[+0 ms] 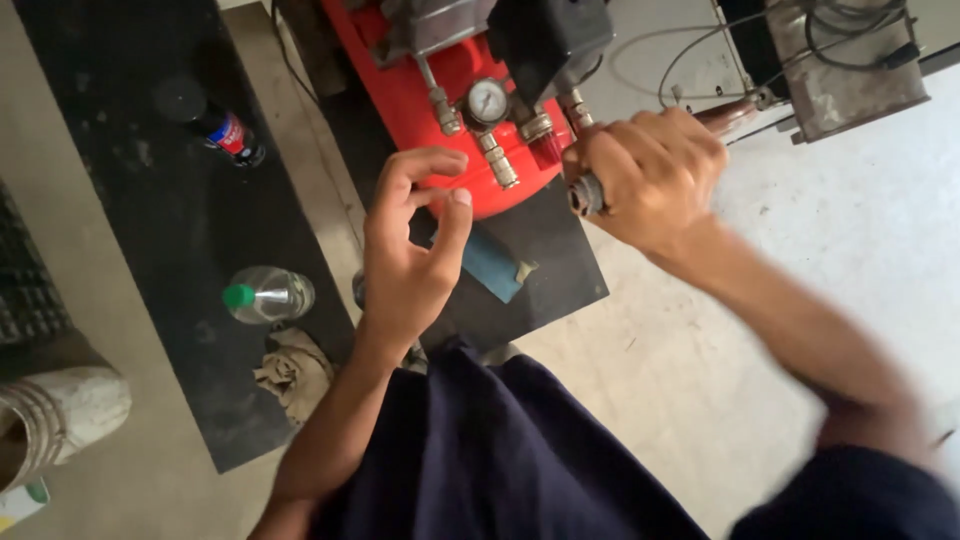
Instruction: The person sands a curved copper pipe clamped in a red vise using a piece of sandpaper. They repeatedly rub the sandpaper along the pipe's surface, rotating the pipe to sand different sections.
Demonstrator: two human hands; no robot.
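Head camera, looking down past a dark blue garment at two bare arms. Right hand point(655, 175) closed in a fist around a metal hose fitting point(586, 195), only the ribbed grey end showing below the curled fingers point(610, 160); rest of the fitting hidden inside the grip. Fitting held just beside the brass outlets under the round pressure gauge point(487, 100) of a red air compressor tank point(455, 75). Likely hard, rigid metal, small and light, possibly slick; best taken around its ribbed collar, as gripped here. Hose itself not traceable behind the hand.

Left hand point(405, 255) raised in front of the tank, empty, fingers loosely curled and spread apart, thumb pointing up, near the outlets but not clearly touching anything.

Tank resting on a black rubber mat point(180, 220) over a pale concrete floor point(700, 380). On the mat: a clear plastic bottle with green cap point(265, 295) lying on its side, a dark soda bottle point(225, 130) farther off, a crumpled rag point(295, 368) at the mat's edge.
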